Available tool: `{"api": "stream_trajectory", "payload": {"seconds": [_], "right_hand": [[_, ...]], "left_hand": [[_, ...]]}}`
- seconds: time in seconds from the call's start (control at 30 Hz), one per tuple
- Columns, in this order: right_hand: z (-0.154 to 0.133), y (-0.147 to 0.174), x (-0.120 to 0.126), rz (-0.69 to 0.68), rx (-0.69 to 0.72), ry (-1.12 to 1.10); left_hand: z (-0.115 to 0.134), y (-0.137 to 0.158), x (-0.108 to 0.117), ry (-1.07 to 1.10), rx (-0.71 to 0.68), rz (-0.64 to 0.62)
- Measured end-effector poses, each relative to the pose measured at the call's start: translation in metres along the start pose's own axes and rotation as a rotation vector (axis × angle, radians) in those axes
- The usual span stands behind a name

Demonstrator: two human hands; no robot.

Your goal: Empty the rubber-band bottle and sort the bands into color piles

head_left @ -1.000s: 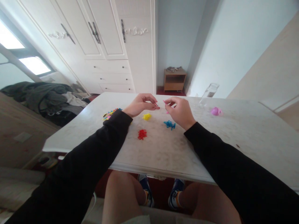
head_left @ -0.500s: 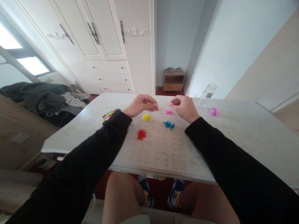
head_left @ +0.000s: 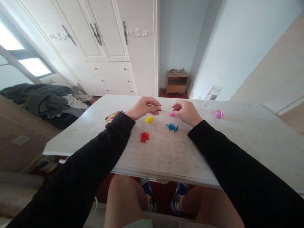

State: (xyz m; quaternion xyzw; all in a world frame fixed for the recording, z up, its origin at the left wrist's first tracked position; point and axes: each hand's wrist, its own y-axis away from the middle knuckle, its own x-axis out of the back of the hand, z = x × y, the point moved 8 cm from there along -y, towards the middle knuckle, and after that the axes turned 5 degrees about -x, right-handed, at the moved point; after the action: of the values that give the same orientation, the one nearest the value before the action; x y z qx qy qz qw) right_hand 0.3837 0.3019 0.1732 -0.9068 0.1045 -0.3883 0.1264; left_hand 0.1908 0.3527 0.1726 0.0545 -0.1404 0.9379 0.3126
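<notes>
My left hand (head_left: 145, 107) is above the table with thumb and fingers pinched on a small dark band, only its end showing at the fingertips. My right hand (head_left: 186, 111) is just over a small pile of pink rubber bands (head_left: 171, 114), thumb and index finger slightly apart, no band visible between them. Closer to me lie piles of yellow rubber bands (head_left: 149, 119), blue rubber bands (head_left: 172, 127) and red rubber bands (head_left: 144, 137). A mixed-colour heap of bands (head_left: 111, 117) is partly hidden behind my left wrist.
On the white table (head_left: 163, 155), a clear glass bottle (head_left: 212, 95) stands near the back edge at right. A purple-pink rounded object (head_left: 218, 114) sits beside it. Clothes (head_left: 47, 99) are heaped at left; a white wardrobe (head_left: 106, 47) and a small wooden cabinet (head_left: 177, 83) stand beyond.
My right hand has lowered slightly to the pink pile, and the pink band at its fingertips no longer shows there. A dark end now shows at my left fingertips.
</notes>
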Motion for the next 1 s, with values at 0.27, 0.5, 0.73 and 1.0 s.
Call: {"api": "stream_trajectory", "payload": {"seconds": [0.27,0.5,0.73,1.0], "right_hand": [[-0.015,0.003,0.009,0.097,0.077,0.055],[-0.049,0.015,0.001,0.001,0.243,-0.085],[-0.06,0.023,-0.005,-0.034,0.301,-0.115],[-0.059,0.022,-0.006,-0.033,0.29,-0.006]], "left_hand": [[-0.002,0.0,-0.002,0.002,-0.002,-0.026],[0.0,-0.001,-0.001,-0.026,-0.005,-0.028],[0.001,0.0,-0.003,-0.032,-0.01,-0.036],[-0.002,0.0,-0.005,-0.049,0.018,-0.053]]}}
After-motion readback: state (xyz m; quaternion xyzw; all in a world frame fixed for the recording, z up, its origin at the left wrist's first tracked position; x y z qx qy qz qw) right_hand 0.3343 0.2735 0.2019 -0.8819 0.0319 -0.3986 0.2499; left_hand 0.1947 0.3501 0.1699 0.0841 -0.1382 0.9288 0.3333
